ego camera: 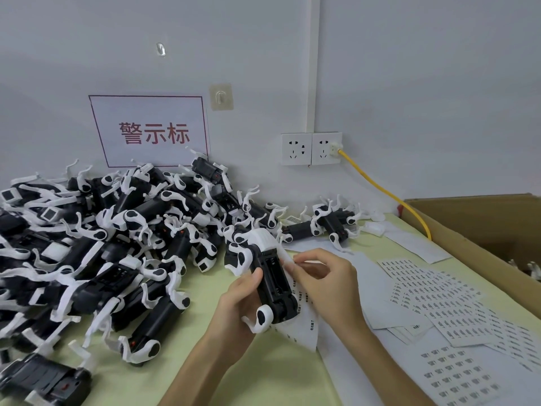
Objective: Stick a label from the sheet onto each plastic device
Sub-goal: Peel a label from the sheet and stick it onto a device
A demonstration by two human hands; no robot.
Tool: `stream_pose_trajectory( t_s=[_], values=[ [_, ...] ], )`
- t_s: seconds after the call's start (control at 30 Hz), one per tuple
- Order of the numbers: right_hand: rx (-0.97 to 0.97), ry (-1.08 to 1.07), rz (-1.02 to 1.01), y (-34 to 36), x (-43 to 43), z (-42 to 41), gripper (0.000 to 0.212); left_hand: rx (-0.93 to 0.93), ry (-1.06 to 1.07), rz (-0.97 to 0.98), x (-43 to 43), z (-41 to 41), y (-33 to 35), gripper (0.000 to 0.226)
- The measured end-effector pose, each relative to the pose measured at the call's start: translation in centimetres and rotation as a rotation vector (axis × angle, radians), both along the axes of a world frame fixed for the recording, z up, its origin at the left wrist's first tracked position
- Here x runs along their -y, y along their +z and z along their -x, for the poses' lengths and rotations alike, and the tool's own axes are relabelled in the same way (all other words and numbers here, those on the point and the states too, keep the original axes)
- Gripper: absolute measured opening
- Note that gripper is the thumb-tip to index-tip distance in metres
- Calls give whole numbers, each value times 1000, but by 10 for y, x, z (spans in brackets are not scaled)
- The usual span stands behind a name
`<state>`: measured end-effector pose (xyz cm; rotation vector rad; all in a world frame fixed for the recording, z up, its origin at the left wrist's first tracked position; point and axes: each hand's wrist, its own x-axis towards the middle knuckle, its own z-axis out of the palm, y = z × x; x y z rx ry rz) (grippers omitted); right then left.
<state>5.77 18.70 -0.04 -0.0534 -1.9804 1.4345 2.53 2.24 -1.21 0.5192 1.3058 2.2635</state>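
Plastic devices (117, 244) heap against the wall (409, 83) at left; 1 device (273, 276) at centre sits in the left hand (234, 312), fingers curled round it, long axis running away from the person, white end toward the wall. The right hand (328, 279) pinches a label (289, 260) at its right edge, bare green table (263, 376) below, label sheets (439, 297) spreading right to the cardboard box (483, 230).
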Motion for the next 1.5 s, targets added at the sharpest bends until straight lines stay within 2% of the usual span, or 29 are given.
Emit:
stream_pose_trajectory(
  t_s=[0.17, 0.3, 0.7, 0.83, 0.97, 1.07, 1.37, 1.5],
  values=[
    [-13, 2, 0, 2, 2, -1, 6, 29, 58, 18, -1, -1, 1, 70],
    [-23, 13, -14, 2, 4, -3, 5, 19, 77, 40, 0, -1, 2, 61],
    [28, 9, -24, 4, 0, -1, 20, -35, 57, 60, 1, 2, 1, 62],
    [30, 34, -33, 7, -1, -4, 15, -27, 61, 43, 1, 2, 2, 59],
    [45, 67, -35, 8, 1, -6, 7, -30, 76, 51, 2, 0, 4, 84],
    [37, 36, -50, 7, 1, -7, 7, -59, 76, 74, 1, 0, 4, 79],
    [7, -28, -95, 6, 1, -4, 26, -121, 65, 114, 0, 0, 4, 66],
    [26, -28, -91, 5, 0, -2, 25, -133, 49, 103, 1, 0, 5, 63]
  ],
)
